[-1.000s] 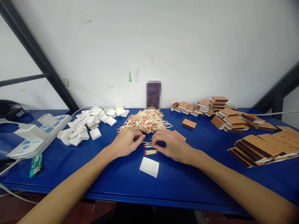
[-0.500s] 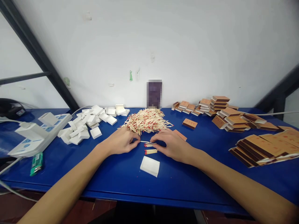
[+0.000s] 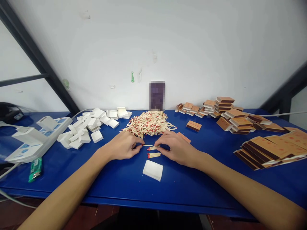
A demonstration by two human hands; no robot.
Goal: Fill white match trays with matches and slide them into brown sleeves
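Observation:
Both hands rest on the blue table just in front of a heap of red-tipped matches. My left hand has its fingers curled, thumb and forefinger pinched at the end of a single match. My right hand lies palm down with bent fingers on a small bundle of matches. A second small bundle lies just below, untouched. A white inner tray sits nearer to me.
Several white inner trays are piled at the left. A white power strip and a green lighter lie at the far left. Brown matchbox sleeves and stacked boxes fill the right side. A loose brown box lies behind my right hand.
Both hands have stayed by the small bundles, fingers shifting slightly. My left hand has drawn back a little to the left, leaving a single match showing between the hands.

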